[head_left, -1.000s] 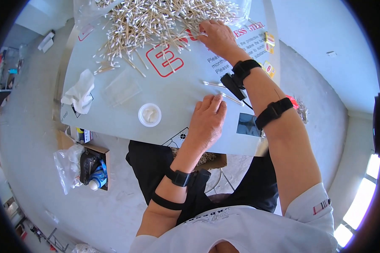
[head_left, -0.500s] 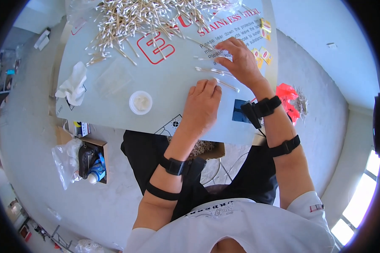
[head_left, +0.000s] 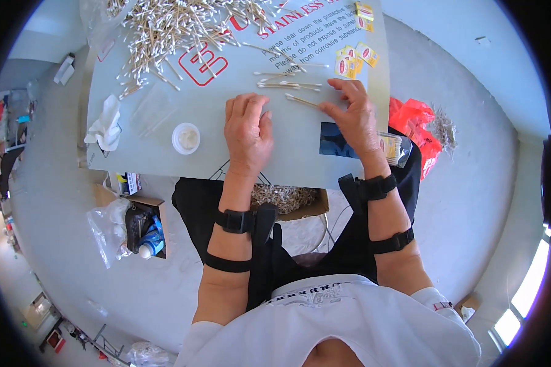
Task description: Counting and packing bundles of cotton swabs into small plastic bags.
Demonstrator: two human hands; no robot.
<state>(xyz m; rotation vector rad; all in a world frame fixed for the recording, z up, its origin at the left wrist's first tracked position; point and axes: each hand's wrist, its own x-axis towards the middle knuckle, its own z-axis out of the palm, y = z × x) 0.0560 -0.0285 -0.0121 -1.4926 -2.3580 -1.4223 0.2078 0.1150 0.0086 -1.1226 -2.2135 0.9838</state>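
Cotton swabs with pale wooden sticks lie in a small loose group (head_left: 291, 84) between my hands. One swab (head_left: 303, 101) lies slightly apart on the near side. Its right end reaches the thumb of my right hand (head_left: 355, 119), whose thumb and forefinger are spread with a gap between them. To the left of the group, my left hand (head_left: 248, 133) rests on the table with loosely bent fingers and the thumb a little apart. Nothing shows in it. A large heap of swabs (head_left: 171, 30) covers the far left of the table.
The sheet-covered table (head_left: 214, 113) bears a round white tub (head_left: 186, 139), a crumpled tissue (head_left: 106, 125), yellow labels (head_left: 355, 59) and a dark blue square (head_left: 335, 140). A clear packet of swabs (head_left: 397, 148) is beside my right wrist. Below stands a cardboard box (head_left: 312, 207).
My left hand has drawn back leftward from the swab group. My right hand has come nearer, down to the end of the closest swab. The view has shifted slightly.
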